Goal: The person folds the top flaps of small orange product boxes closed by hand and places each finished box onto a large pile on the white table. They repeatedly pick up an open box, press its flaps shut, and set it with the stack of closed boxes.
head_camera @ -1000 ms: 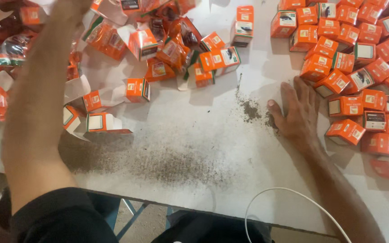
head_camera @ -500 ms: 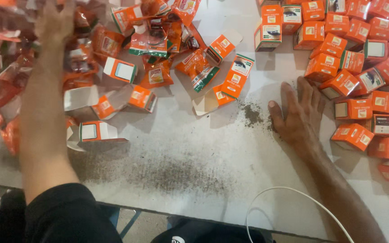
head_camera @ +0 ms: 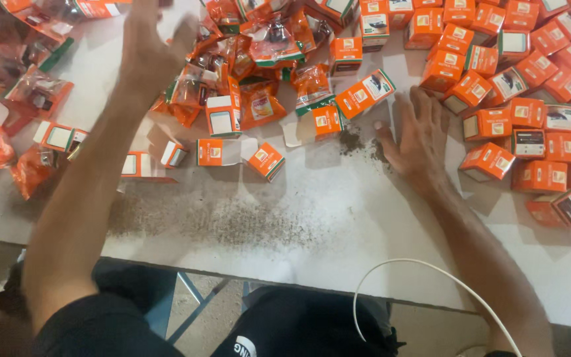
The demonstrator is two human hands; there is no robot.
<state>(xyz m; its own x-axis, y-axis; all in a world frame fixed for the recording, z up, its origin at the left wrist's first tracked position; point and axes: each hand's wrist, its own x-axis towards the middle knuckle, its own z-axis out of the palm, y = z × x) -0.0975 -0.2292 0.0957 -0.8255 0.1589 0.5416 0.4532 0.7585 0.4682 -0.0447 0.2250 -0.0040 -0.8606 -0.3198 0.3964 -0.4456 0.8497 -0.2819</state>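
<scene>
My right hand (head_camera: 418, 135) lies flat, fingers spread, on the white table (head_camera: 338, 211), next to a small dark pile of grit (head_camera: 355, 142) and beside a heap of small orange boxes (head_camera: 530, 125). It holds nothing. My left hand (head_camera: 150, 46) is raised and blurred over the far left part of the table, fingers apart, above a pile of orange plastic packets (head_camera: 259, 99) and opened boxes. No item is visible in it. A closed orange box (head_camera: 365, 92) lies just left of my right fingertips.
Loose orange boxes (head_camera: 266, 160) and flattened cartons (head_camera: 140, 165) lie scattered mid-left. Dark dust (head_camera: 246, 225) is smeared over the table's near part. More packets (head_camera: 8, 99) crowd the left edge. A white cable (head_camera: 418, 271) loops over the near table edge.
My left hand has swung rightward and nearer over the packet pile. The view has shifted, so the piles sit lower in frame. My right hand stays flat by the grit.
</scene>
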